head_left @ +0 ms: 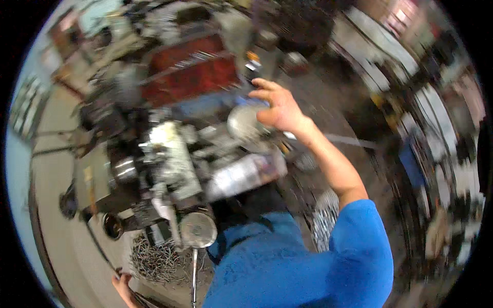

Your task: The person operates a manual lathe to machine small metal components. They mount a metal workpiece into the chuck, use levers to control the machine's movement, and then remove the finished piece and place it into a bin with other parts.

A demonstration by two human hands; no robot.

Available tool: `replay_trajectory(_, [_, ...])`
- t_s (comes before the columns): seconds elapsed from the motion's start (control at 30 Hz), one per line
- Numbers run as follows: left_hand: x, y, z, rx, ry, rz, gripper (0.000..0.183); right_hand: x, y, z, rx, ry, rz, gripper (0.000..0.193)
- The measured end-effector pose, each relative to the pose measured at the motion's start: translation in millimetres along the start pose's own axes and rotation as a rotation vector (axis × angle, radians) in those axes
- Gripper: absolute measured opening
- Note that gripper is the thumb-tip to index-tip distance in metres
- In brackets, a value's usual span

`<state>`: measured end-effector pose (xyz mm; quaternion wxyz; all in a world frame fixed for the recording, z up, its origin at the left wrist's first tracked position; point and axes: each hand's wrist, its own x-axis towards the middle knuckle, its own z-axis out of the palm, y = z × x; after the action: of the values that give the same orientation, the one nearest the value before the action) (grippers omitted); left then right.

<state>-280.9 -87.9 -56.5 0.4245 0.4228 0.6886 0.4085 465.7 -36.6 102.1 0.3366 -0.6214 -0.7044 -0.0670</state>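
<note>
My right hand (280, 108) reaches forward with its fingers stretched and apart, holding nothing that I can see. Just left of it, close beneath the thumb side, is a round pale metal disc or dish (244, 123); whether the two touch I cannot tell. At the lower left, my left hand (122, 283) is closed at the end of a thin dark lever (101, 249), which slants up to a machine with a bright metal cylinder (125, 170). Much of the picture is smeared by motion.
A red tray (190, 82) holding thin metal pieces stands beyond the machine. A heap of small metal pieces (154, 259) lies at lower left, beside a round metal plate (198, 230) and a shiny rod (194, 277). More shiny pieces (324, 218) lie by my right elbow.
</note>
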Motion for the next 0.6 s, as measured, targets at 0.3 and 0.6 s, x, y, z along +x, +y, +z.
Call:
replay_trajectory(0.3, [-18.7,75.8,48.7,0.627,0.04,-0.137,0.034,-395.7,102.9,-79.8,-0.495,-0.461,1.051,0.024])
replay_trajectory(0.6, [44.3,-24.4,-33.2,0.274,0.059,-0.051,0.025,-457.9,68.3,-4.1,-0.34,-0.865,1.181,0.03])
